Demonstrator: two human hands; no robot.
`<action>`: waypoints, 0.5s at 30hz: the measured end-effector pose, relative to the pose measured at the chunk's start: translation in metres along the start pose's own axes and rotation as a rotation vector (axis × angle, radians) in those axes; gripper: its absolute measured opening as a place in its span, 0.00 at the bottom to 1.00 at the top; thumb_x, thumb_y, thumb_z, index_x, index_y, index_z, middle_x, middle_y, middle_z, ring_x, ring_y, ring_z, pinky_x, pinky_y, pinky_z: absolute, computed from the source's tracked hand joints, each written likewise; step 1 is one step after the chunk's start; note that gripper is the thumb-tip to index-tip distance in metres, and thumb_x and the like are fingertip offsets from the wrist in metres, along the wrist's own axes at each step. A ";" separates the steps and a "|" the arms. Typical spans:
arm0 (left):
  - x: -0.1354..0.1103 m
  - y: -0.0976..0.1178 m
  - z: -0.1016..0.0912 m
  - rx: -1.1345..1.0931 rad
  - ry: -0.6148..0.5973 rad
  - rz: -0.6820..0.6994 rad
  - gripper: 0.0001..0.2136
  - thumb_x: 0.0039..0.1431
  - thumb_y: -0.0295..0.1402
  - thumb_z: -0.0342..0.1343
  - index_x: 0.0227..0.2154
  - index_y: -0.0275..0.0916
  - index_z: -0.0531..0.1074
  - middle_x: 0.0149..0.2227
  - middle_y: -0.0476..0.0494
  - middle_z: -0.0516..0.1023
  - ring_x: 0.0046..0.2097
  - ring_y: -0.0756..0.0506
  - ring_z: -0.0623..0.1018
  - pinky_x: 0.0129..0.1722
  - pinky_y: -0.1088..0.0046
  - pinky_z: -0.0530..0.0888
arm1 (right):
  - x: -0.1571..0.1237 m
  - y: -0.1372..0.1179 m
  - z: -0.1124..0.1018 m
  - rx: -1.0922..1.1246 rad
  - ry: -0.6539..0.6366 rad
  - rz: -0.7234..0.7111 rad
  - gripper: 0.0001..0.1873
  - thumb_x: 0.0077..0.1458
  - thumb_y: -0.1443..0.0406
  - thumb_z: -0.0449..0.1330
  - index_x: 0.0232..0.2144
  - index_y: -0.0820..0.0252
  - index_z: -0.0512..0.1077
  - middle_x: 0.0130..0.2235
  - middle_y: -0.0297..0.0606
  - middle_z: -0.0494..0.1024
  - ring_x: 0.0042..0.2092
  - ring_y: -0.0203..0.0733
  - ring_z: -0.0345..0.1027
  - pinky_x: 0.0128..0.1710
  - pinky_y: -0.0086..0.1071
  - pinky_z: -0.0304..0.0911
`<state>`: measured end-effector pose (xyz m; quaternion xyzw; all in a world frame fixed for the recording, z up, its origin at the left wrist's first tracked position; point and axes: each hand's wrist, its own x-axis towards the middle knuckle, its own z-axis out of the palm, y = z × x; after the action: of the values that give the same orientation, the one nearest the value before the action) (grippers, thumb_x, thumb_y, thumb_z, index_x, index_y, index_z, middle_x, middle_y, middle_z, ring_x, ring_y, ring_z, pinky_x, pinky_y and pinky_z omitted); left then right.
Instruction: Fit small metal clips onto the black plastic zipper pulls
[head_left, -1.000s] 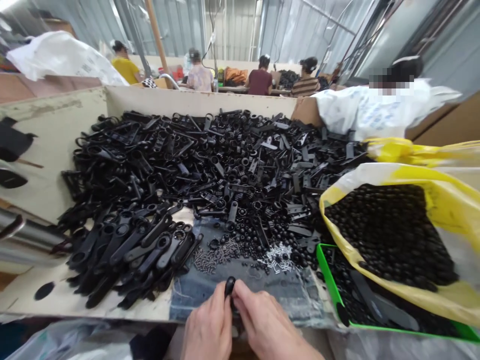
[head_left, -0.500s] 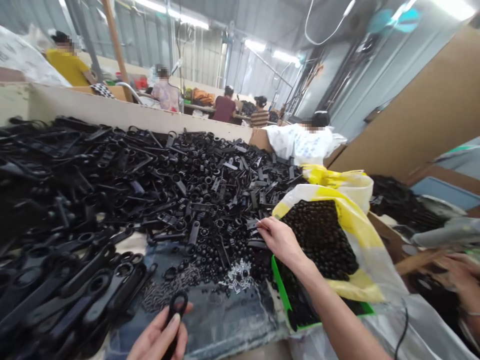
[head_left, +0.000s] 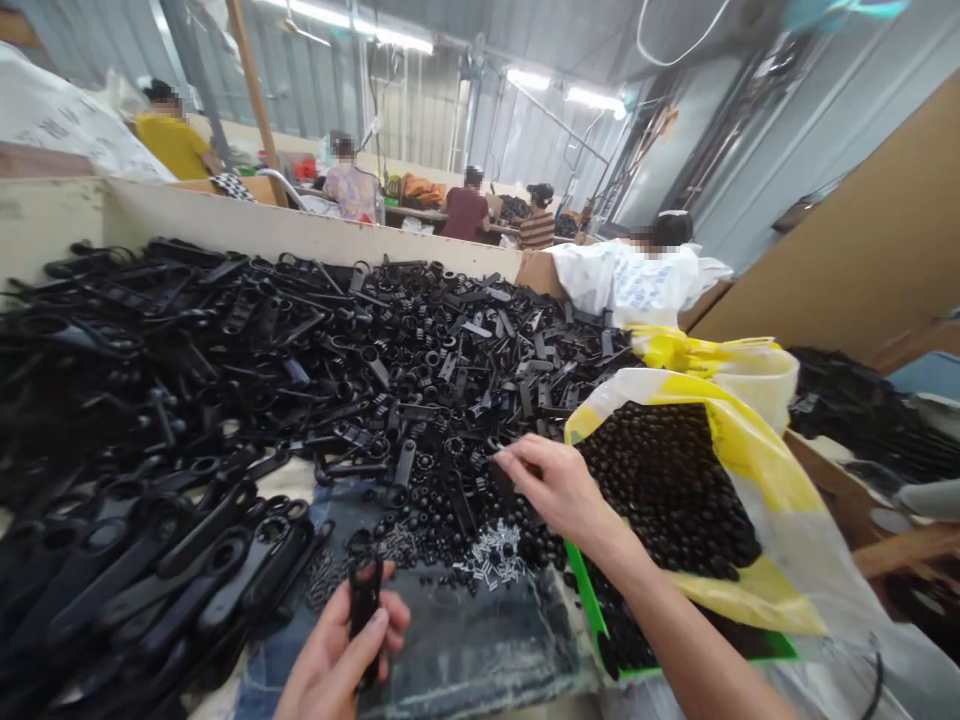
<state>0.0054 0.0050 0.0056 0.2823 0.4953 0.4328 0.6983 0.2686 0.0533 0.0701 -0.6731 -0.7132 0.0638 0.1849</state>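
My left hand (head_left: 349,640) is closed around a black plastic handle part (head_left: 365,605), held upright above the front of the work surface. My right hand (head_left: 551,482) is pinched, over the pile's near right side and left of the bag. Whatever is between its fingertips is too small to make out. Below and left of it lie small silver metal pins (head_left: 495,553) in a heap. Small black beads or caps surround them. Small dark metal pieces (head_left: 397,543) lie just beyond my left hand.
A large heap of black plastic parts (head_left: 300,350) fills the pen behind a cream board (head_left: 322,222). Longer black handles (head_left: 217,590) are stacked at left. A yellow-white bag (head_left: 795,490) of black balls sits on a green tray (head_left: 592,615). Several people work beyond.
My view has swung slightly left. My right hand has shifted a little left over the pile, still pinched. My left hand has turned the handle part, whose ring end now shows less clearly.
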 end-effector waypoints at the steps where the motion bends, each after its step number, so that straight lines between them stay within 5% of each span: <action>1: -0.002 0.000 0.003 0.003 0.012 0.030 0.32 0.41 0.53 0.75 0.47 0.41 0.78 0.34 0.46 0.82 0.34 0.45 0.75 0.30 0.73 0.69 | -0.012 -0.012 0.004 0.079 -0.011 -0.026 0.21 0.75 0.60 0.50 0.32 0.60 0.76 0.32 0.36 0.78 0.35 0.38 0.74 0.37 0.27 0.67; 5: -0.012 -0.005 0.010 0.030 -0.081 0.007 0.31 0.48 0.57 0.71 0.47 0.41 0.78 0.32 0.47 0.81 0.33 0.47 0.75 0.31 0.75 0.69 | -0.055 -0.058 0.045 0.687 -0.026 -0.062 0.23 0.73 0.56 0.52 0.29 0.60 0.75 0.29 0.33 0.76 0.32 0.37 0.72 0.32 0.26 0.67; 7: -0.016 -0.010 0.008 0.029 -0.135 -0.034 0.32 0.47 0.57 0.72 0.49 0.40 0.77 0.28 0.50 0.79 0.29 0.49 0.74 0.29 0.75 0.69 | -0.069 -0.074 0.072 0.795 0.047 -0.033 0.19 0.71 0.57 0.56 0.32 0.59 0.78 0.30 0.33 0.75 0.32 0.37 0.72 0.32 0.26 0.68; 9: -0.018 -0.012 0.004 0.001 -0.103 -0.050 0.31 0.47 0.54 0.73 0.48 0.40 0.76 0.27 0.52 0.78 0.25 0.51 0.73 0.26 0.76 0.67 | -0.079 -0.084 0.094 0.786 0.151 0.016 0.12 0.69 0.60 0.58 0.46 0.58 0.79 0.32 0.33 0.75 0.30 0.36 0.71 0.30 0.26 0.68; 11: -0.019 -0.011 -0.002 -0.042 -0.004 -0.037 0.26 0.47 0.50 0.75 0.43 0.40 0.77 0.27 0.53 0.78 0.24 0.52 0.72 0.25 0.77 0.66 | -0.086 -0.092 0.107 0.737 0.205 -0.005 0.19 0.69 0.62 0.59 0.60 0.57 0.72 0.35 0.33 0.76 0.28 0.36 0.71 0.27 0.25 0.68; 15: -0.018 -0.007 -0.011 -0.153 0.133 0.015 0.22 0.47 0.43 0.76 0.41 0.41 0.78 0.35 0.50 0.81 0.38 0.48 0.77 0.38 0.77 0.73 | -0.098 -0.098 0.111 0.477 0.198 -0.337 0.17 0.72 0.62 0.56 0.58 0.59 0.74 0.40 0.41 0.79 0.33 0.40 0.78 0.30 0.28 0.73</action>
<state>-0.0048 -0.0142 0.0038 0.2024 0.5039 0.4927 0.6800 0.1400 -0.0339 -0.0168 -0.4862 -0.7581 0.1318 0.4141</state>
